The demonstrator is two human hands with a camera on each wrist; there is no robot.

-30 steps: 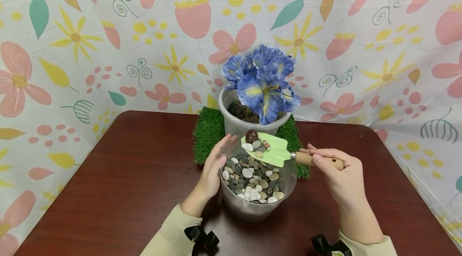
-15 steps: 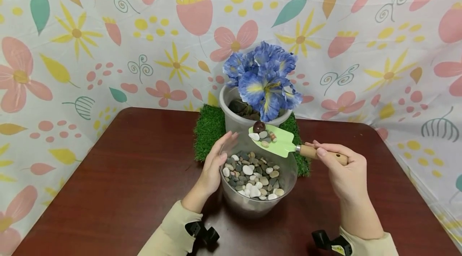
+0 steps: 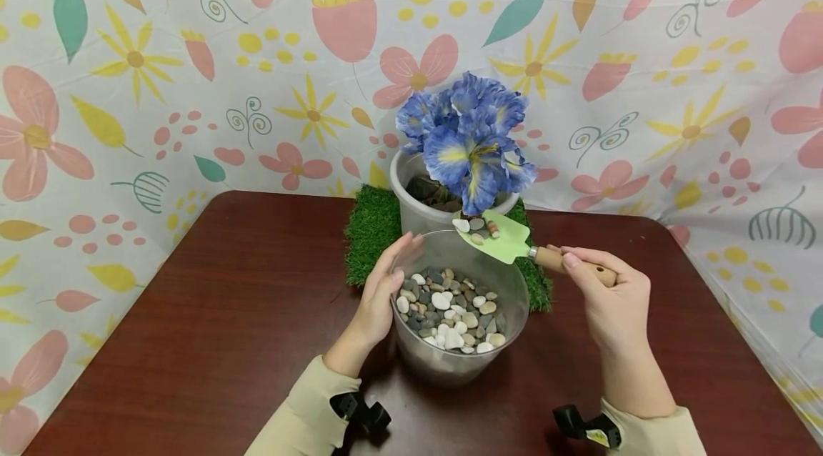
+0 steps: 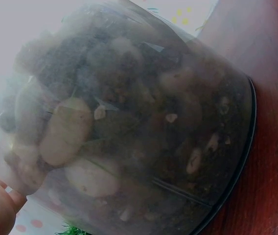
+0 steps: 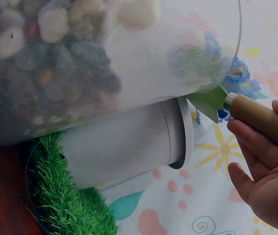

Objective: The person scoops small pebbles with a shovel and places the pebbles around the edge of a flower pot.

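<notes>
My right hand point(image 3: 614, 302) grips the wooden handle of a light green hand trowel point(image 3: 511, 240). Several pebbles point(image 3: 477, 227) lie on its blade, whose tip reaches the near rim of the white flowerpot point(image 3: 418, 219), just under the blue flowers point(image 3: 472, 134). In the right wrist view, the trowel handle point(image 5: 259, 120) lies between thumb and fingers, with part of the blade behind the clear container. My left hand point(image 3: 373, 299) rests against the left side of the clear plastic container point(image 3: 444, 370), its fingers fairly straight. Grey, white and tan pebbles point(image 3: 453, 316) fill its lower part.
The flowerpot stands on a green artificial grass mat point(image 3: 373, 238) close behind the container. Both are on a dark red-brown table point(image 3: 225, 327). A flower-print cloth point(image 3: 270, 84) hangs behind the table's far edge.
The trowel has moved back and to the right, up to the flowerpot's rim. A dark brown stone seen earlier on its blade is no longer visible there. My left hand stays in place.
</notes>
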